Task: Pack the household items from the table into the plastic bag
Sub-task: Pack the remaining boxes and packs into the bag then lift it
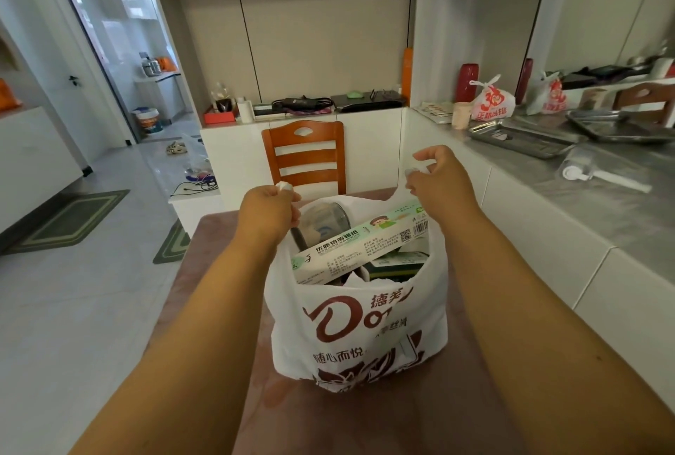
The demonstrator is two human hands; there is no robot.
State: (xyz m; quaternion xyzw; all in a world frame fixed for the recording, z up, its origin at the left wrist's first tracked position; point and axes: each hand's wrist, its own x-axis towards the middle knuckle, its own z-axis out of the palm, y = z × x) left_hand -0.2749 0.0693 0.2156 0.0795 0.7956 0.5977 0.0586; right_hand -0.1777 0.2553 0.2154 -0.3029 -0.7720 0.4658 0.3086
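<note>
A white plastic bag with dark red print stands upright on the brown table. My left hand is closed on the bag's left handle. My right hand pinches the right handle, held a little higher. A long pale green box of foil paper lies slantwise across the bag's mouth and sticks out. Behind it a clear round container with a dark handle shows inside the bag. More packets lie deeper in, mostly hidden.
A wooden chair stands at the table's far end. To the right runs a grey counter with metal trays, a lint roller and a tied white bag. Tiled floor with mats lies to the left.
</note>
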